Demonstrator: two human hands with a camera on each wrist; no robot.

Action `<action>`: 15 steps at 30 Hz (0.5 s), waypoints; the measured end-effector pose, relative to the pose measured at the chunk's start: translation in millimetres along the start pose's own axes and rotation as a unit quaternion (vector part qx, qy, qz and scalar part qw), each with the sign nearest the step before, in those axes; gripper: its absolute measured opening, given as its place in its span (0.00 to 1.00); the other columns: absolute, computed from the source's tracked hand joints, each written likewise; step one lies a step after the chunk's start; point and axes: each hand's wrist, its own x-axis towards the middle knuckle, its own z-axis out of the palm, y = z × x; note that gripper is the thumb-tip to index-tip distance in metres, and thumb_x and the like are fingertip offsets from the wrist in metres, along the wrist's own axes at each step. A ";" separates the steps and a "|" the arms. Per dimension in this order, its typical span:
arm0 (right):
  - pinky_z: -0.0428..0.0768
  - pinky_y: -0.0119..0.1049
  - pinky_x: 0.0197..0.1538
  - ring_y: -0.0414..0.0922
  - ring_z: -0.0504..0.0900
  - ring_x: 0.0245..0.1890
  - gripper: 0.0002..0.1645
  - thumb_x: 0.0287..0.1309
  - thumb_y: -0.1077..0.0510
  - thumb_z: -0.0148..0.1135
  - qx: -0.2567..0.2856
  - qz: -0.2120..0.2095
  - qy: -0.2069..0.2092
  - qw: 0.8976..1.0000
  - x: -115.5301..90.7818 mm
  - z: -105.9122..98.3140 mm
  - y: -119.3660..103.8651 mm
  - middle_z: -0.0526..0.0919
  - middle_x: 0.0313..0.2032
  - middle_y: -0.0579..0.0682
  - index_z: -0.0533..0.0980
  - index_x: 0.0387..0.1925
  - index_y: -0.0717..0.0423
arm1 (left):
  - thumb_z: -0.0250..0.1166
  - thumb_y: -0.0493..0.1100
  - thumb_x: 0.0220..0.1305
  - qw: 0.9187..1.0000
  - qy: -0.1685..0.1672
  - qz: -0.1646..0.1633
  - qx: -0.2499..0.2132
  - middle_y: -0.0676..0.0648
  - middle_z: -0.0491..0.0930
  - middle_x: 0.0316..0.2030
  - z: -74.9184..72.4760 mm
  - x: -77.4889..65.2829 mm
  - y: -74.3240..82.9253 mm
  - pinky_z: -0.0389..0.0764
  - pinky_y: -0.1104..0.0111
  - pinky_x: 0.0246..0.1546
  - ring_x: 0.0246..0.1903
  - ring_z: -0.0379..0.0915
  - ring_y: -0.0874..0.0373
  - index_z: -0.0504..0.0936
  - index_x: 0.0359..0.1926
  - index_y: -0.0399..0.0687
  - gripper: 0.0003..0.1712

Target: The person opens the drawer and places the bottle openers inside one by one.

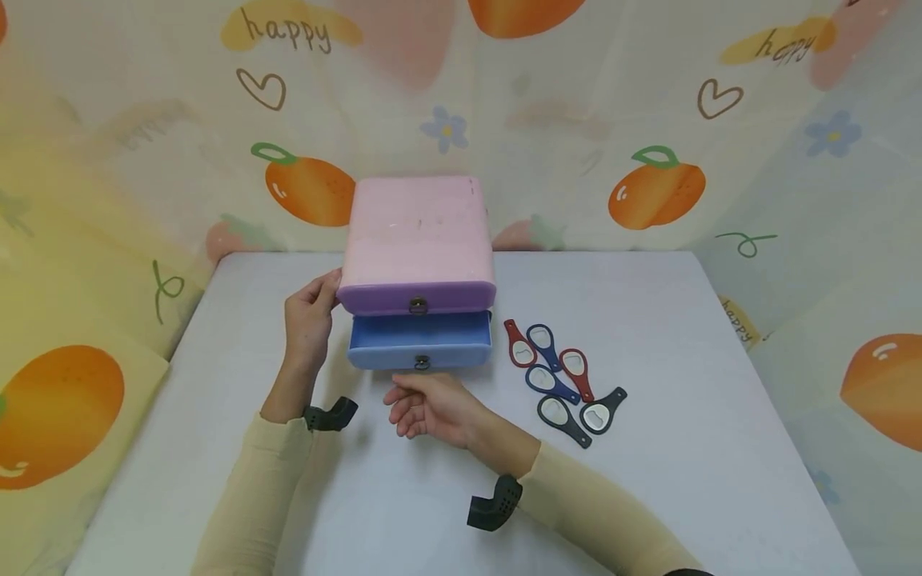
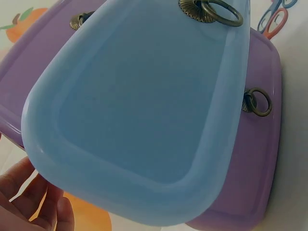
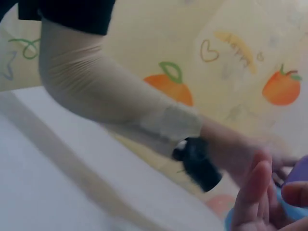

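Note:
A small pink drawer cabinet [image 1: 421,232] stands at the back of the table, its purple upper drawer [image 1: 385,299] closed. Below that, a blue drawer [image 1: 382,358] is pulled out, its inside visible and bare. The left wrist view shows another purple drawer [image 2: 257,159] under it. My left hand [image 1: 308,320] rests its fingers against the cabinet's left side. My right hand [image 1: 435,408] is just in front of the blue drawer's ring pull [image 1: 422,362], palm turned inward, fingers loosely bent around nothing.
Right of the cabinet lie several flat bottle openers: red [image 1: 575,370], blue [image 1: 543,344] and dark ones [image 1: 562,418], close together on the white table [image 1: 670,496]. A printed cloth [image 1: 562,160] hangs behind and beside the table.

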 end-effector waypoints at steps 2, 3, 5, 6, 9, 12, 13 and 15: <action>0.79 0.29 0.29 0.41 0.79 0.20 0.15 0.68 0.54 0.52 0.011 -0.005 0.046 0.999 1.8 -4.5 10.5 0.80 0.25 0.49 0.75 0.42 0.65 | 0.61 0.53 0.68 1.000 -0.002 -0.002 0.003 0.53 0.85 0.45 0.4 0.6 1.1 0.72 0.60 0.65 0.42 0.80 0.68 0.81 0.56 0.40 0.25; 0.79 0.29 0.29 0.41 0.79 0.21 0.16 0.68 0.56 0.53 0.018 -0.016 0.071 0.997 3.3 -6.5 15.0 0.79 0.26 0.49 0.74 0.46 0.67 | 0.60 0.53 0.68 1.000 -0.002 -0.002 0.006 0.51 0.85 0.46 0.4 0.7 1.4 0.71 0.60 0.65 0.42 0.80 0.68 0.81 0.57 0.41 0.25; 0.79 0.29 0.30 0.42 0.79 0.22 0.17 0.66 0.59 0.53 0.031 -0.045 0.117 0.992 6.8 -9.6 22.1 0.78 0.29 0.50 0.72 0.50 0.69 | 0.60 0.54 0.69 1.000 -0.001 -0.001 0.012 0.49 0.85 0.48 0.2 0.8 1.2 0.71 0.59 0.66 0.42 0.80 0.68 0.81 0.57 0.41 0.25; 0.80 0.29 0.30 0.42 0.79 0.23 0.18 0.66 0.60 0.53 0.038 -0.061 0.135 0.988 8.3 -10.7 24.6 0.78 0.31 0.50 0.71 0.51 0.70 | 0.60 0.53 0.69 1.000 -0.001 0.000 0.011 0.48 0.85 0.49 0.0 0.6 1.1 0.71 0.59 0.66 0.41 0.80 0.68 0.81 0.57 0.41 0.25; 0.80 0.29 0.30 0.41 0.80 0.22 0.17 0.66 0.62 0.53 0.052 -0.101 0.166 0.980 13.3 -12.7 29.8 0.79 0.32 0.50 0.71 0.51 0.70 | 0.60 0.52 0.69 1.000 0.002 0.002 0.011 0.49 0.85 0.48 -0.8 0.0 0.4 0.71 0.59 0.66 0.41 0.81 0.69 0.81 0.56 0.41 0.24; 0.80 0.28 0.30 0.40 0.80 0.22 0.16 0.65 0.62 0.55 0.072 -0.126 0.180 0.973 16.1 -13.4 32.0 0.80 0.33 0.49 0.71 0.50 0.68 | 0.60 0.52 0.69 1.000 0.001 0.001 0.007 0.50 0.85 0.48 -0.5 -0.3 0.6 0.71 0.59 0.66 0.41 0.81 0.69 0.81 0.57 0.40 0.24; 0.80 0.28 0.29 0.40 0.80 0.21 0.15 0.65 0.62 0.55 0.078 -0.133 0.184 0.971 16.6 -13.4 32.6 0.80 0.33 0.49 0.71 0.50 0.68 | 0.59 0.52 0.69 1.000 -0.001 0.000 0.008 0.50 0.85 0.49 -0.4 -0.4 0.7 0.71 0.60 0.65 0.42 0.80 0.69 0.80 0.57 0.40 0.24; 0.80 0.28 0.29 0.40 0.80 0.20 0.16 0.65 0.62 0.55 0.087 -0.143 0.192 0.967 16.4 -13.1 33.8 0.81 0.33 0.49 0.71 0.50 0.69 | 0.59 0.52 0.69 1.000 -0.004 -0.003 0.009 0.49 0.84 0.50 -0.1 -0.5 1.0 0.71 0.60 0.66 0.42 0.80 0.69 0.80 0.57 0.40 0.24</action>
